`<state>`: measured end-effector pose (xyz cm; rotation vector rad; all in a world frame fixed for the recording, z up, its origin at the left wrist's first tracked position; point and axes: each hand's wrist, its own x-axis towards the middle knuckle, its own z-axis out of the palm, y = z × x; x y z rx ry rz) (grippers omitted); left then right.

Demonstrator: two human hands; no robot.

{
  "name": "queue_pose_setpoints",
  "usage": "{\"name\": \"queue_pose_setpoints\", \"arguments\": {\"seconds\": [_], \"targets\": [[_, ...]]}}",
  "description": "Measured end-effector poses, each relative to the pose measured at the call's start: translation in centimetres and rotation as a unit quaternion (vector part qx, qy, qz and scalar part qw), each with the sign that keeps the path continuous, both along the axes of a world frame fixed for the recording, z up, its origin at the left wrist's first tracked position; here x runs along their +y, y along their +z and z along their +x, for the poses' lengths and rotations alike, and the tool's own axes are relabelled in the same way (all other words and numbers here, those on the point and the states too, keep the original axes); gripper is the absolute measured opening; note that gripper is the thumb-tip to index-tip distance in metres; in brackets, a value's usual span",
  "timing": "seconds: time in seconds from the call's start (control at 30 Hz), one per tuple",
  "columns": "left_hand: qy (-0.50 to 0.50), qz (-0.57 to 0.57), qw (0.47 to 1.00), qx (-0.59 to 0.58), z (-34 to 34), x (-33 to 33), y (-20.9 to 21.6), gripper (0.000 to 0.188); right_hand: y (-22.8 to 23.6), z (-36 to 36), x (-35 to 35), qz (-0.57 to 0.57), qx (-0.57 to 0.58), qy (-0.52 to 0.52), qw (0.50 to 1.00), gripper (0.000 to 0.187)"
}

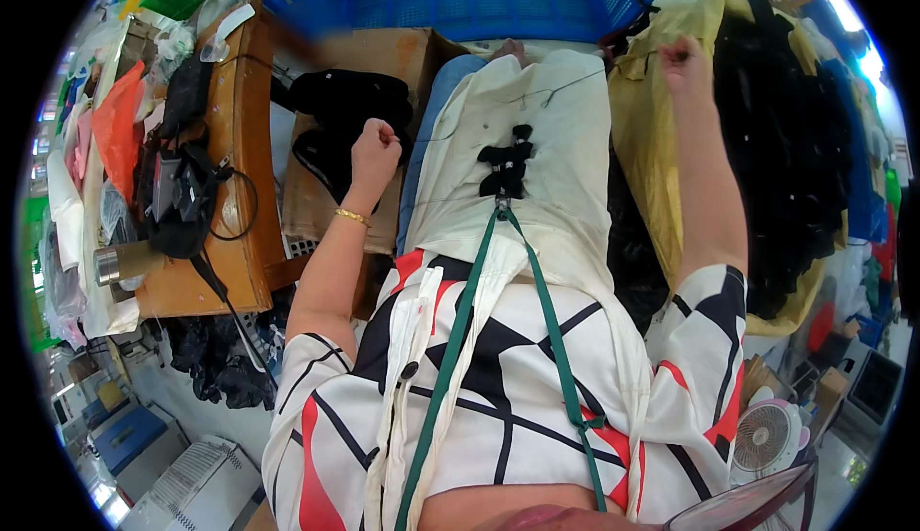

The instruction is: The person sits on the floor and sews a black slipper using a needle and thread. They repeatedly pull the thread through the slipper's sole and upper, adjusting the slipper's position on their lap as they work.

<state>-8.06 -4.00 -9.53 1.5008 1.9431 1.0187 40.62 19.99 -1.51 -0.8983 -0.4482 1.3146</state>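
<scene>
My left hand (pixel 376 154) is closed in a pinch over the left side of my lap, with a thin dark thread (pixel 439 136) running from its fingers. Raised out to the right beside the yellow sack, my right hand (pixel 683 66) is also pinched, and the thread's line leads up toward it. The thread has a small loop above the lap. On the white apron (pixel 565 167) lie small black fabric pieces (pixel 506 169), one above another. A small metal clip (pixel 502 207) hangs below them on a green neck strap (pixel 470 301).
Black padded pieces (pixel 350 100) lie on a cardboard box (pixel 374 47) at left. Beyond it stands a wooden table (pixel 244 148) with bags and a flask (pixel 125 261). A blue crate (pixel 460 4) is ahead. Right, a yellow sack (pixel 637 119) holds black items (pixel 776 148).
</scene>
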Motion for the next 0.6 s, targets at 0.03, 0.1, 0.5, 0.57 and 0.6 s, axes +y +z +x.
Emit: {"name": "queue_pose_setpoints", "arguments": {"seconds": [0.03, 0.1, 0.5, 0.57, 0.6], "targets": [[-0.004, -0.001, 1.0, 0.014, 0.2, 0.4, 0.0, 0.014, 0.6, 2.9, 0.1, 0.0, 0.0, -0.027, 1.0, 0.014], [0.005, -0.006, 0.998, 0.064, -0.9, 0.4, -0.5, 0.014, 1.7, 6.7, -0.3, -0.019, 0.013, -0.089, 0.996, 0.013], [-0.184, 0.049, 0.978, 0.089, 9.2, 4.8, 3.8, 0.019, 9.4, 17.6, -10.9, 0.049, -0.213, -0.448, 0.867, 0.014], [-0.244, -0.034, 0.958, 0.143, 12.9, 5.7, 4.8, 0.03, 10.1, 16.5, -12.1, 0.113, -0.256, -0.336, 0.899, 0.014], [-0.276, -0.08, 0.939, 0.19, 14.2, 6.2, 4.4, 0.033, 9.9, 16.5, -12.4, 0.142, -0.273, -0.267, 0.913, 0.015]]}}
